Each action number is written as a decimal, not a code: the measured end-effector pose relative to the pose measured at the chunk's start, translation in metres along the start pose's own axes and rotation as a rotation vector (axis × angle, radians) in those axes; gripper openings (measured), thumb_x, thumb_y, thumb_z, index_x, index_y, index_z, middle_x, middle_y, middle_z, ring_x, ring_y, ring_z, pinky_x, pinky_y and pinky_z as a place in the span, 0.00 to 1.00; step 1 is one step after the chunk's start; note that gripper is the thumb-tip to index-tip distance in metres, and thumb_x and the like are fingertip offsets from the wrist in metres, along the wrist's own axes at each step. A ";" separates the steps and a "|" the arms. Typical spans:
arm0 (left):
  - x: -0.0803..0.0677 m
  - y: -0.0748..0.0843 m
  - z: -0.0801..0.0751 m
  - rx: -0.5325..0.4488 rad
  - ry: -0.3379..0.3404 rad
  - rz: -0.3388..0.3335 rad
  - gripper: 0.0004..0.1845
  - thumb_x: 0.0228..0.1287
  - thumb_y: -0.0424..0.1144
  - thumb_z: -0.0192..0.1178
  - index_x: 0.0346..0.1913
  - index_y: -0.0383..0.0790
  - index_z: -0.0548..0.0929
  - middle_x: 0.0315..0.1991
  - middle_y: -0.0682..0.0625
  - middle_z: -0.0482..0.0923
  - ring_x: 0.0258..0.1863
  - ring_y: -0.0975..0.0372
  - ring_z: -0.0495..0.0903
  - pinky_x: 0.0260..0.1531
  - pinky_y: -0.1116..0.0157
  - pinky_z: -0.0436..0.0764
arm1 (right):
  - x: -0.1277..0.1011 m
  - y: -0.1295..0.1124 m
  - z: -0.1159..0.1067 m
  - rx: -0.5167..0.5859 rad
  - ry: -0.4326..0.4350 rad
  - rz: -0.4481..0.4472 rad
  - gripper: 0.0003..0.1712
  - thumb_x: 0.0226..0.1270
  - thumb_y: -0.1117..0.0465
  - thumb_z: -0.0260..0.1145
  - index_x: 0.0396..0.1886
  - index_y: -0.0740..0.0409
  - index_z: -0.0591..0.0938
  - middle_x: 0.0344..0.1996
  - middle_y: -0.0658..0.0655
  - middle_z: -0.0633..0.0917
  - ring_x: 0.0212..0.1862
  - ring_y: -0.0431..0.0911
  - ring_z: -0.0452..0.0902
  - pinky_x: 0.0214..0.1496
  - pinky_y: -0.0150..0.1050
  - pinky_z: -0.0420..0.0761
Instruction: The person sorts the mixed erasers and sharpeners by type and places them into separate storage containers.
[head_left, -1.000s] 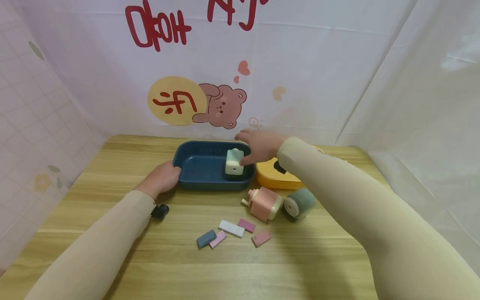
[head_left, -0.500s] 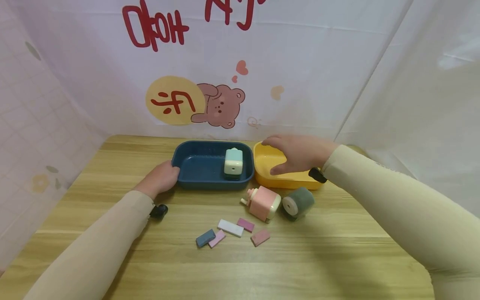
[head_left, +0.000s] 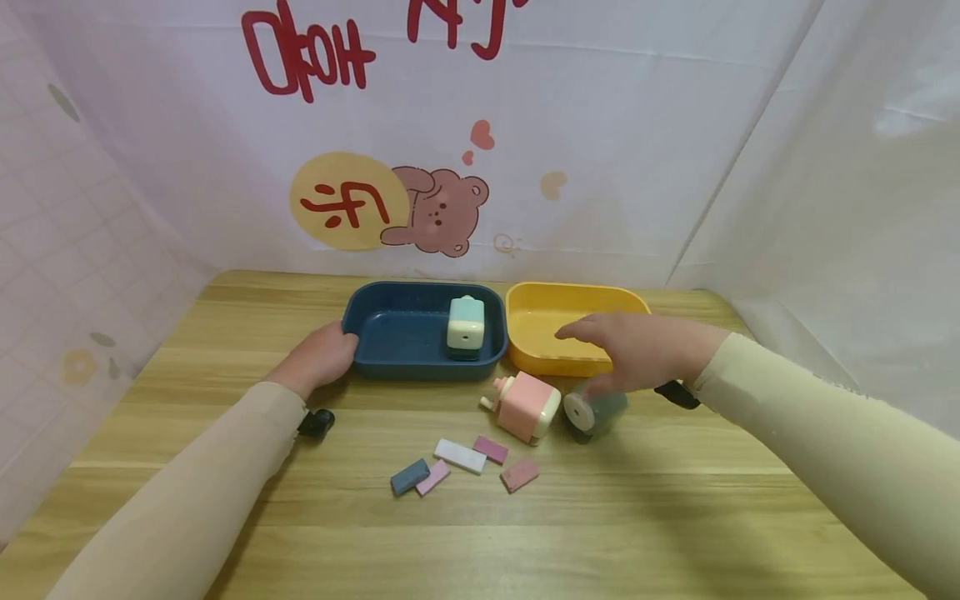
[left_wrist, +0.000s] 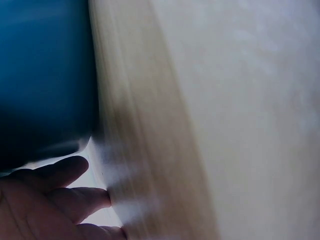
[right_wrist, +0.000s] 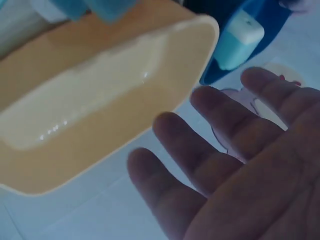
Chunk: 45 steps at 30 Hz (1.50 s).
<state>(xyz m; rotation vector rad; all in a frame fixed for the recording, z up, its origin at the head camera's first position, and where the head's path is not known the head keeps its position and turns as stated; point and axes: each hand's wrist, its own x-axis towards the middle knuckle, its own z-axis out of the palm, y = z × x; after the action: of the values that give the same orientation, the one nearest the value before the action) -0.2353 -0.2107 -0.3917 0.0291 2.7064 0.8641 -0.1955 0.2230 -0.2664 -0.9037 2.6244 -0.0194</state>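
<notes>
My left hand [head_left: 324,357] holds the left end of the dark blue tray [head_left: 420,372]; in the left wrist view its fingers [left_wrist: 75,200] show beside the tray wall, thumb hidden. A mint-and-cream pencil sharpener [head_left: 466,323] stands in the tray's right end. With fingers spread and nothing held, my right hand [head_left: 645,350] hovers over the front of the yellow tray [head_left: 547,365]. Its thumb overlaps a grey-green pencil sharpener [head_left: 609,412] in the head view. Left of that lies a pink pencil sharpener [head_left: 529,406] with its crank pointing left.
Several small eraser-like blocks lie nearer on the wooden table [head_left: 480,558]: a white one [head_left: 460,456], a blue-grey one [head_left: 410,477] and pink ones, including a front one [head_left: 520,475]. A printed white curtain [head_left: 600,125] hangs behind the trays.
My right hand has left the mint sharpener in the blue tray and moved right and nearer, past the yellow tray to the grey-green sharpener. The left hand stays at the blue tray.
</notes>
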 end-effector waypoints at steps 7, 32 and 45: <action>-0.001 0.002 -0.001 0.002 -0.004 -0.009 0.33 0.80 0.44 0.30 0.78 0.26 0.61 0.69 0.33 0.71 0.53 0.44 0.73 0.60 0.46 0.72 | -0.005 -0.004 0.014 0.002 -0.080 0.027 0.45 0.62 0.40 0.77 0.74 0.51 0.74 0.68 0.56 0.79 0.65 0.55 0.79 0.68 0.57 0.78; 0.002 0.000 -0.002 -0.009 -0.011 -0.014 0.34 0.80 0.45 0.30 0.78 0.26 0.61 0.69 0.33 0.71 0.54 0.44 0.72 0.61 0.45 0.72 | 0.012 -0.003 0.056 -0.045 -0.126 0.145 0.31 0.56 0.34 0.77 0.44 0.49 0.77 0.35 0.48 0.80 0.35 0.44 0.76 0.40 0.40 0.77; 0.003 -0.001 -0.001 -0.005 -0.008 -0.002 0.34 0.80 0.45 0.30 0.78 0.25 0.61 0.70 0.32 0.71 0.53 0.45 0.73 0.60 0.46 0.72 | 0.013 -0.004 0.057 -0.033 -0.128 0.146 0.33 0.57 0.31 0.76 0.44 0.51 0.77 0.33 0.48 0.80 0.35 0.44 0.76 0.39 0.39 0.77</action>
<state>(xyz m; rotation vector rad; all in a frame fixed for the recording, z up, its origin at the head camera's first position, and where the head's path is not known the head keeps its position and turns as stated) -0.2382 -0.2118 -0.3921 0.0295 2.6961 0.8683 -0.1829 0.2180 -0.3233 -0.6967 2.5707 0.1150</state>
